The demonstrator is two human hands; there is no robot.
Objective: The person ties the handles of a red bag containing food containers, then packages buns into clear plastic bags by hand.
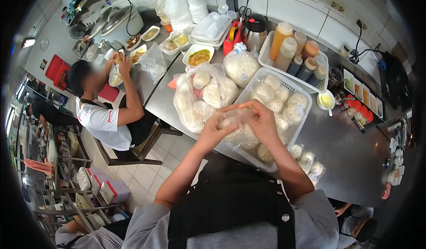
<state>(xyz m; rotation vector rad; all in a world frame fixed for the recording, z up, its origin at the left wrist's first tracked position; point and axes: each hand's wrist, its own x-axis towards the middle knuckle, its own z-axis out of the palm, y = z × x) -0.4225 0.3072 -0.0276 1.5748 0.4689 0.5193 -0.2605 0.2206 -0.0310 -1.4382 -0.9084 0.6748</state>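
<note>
My left hand (213, 131) and my right hand (263, 124) are together at the near edge of a white plastic basket (293, 134). Between them they grip a clear plastic bag (237, 121), its film crumpled by the fingers. A pale round bun (230, 133) seems to be inside it, partly hidden by the film. White buns (265, 91) in clear wrapping fill much of the basket. Left of the basket stands a large open bag of buns (215, 91), with a tied white bag (241, 65) behind it.
Several wrapped buns (307, 160) lie on the steel counter (350, 160) to the right. Sauce bottles (286, 54) stand in a second basket, near a steel jug (255, 29) and a yellow-filled bowl (326, 100). At left, a seated person (106, 116) handles food beside bowls.
</note>
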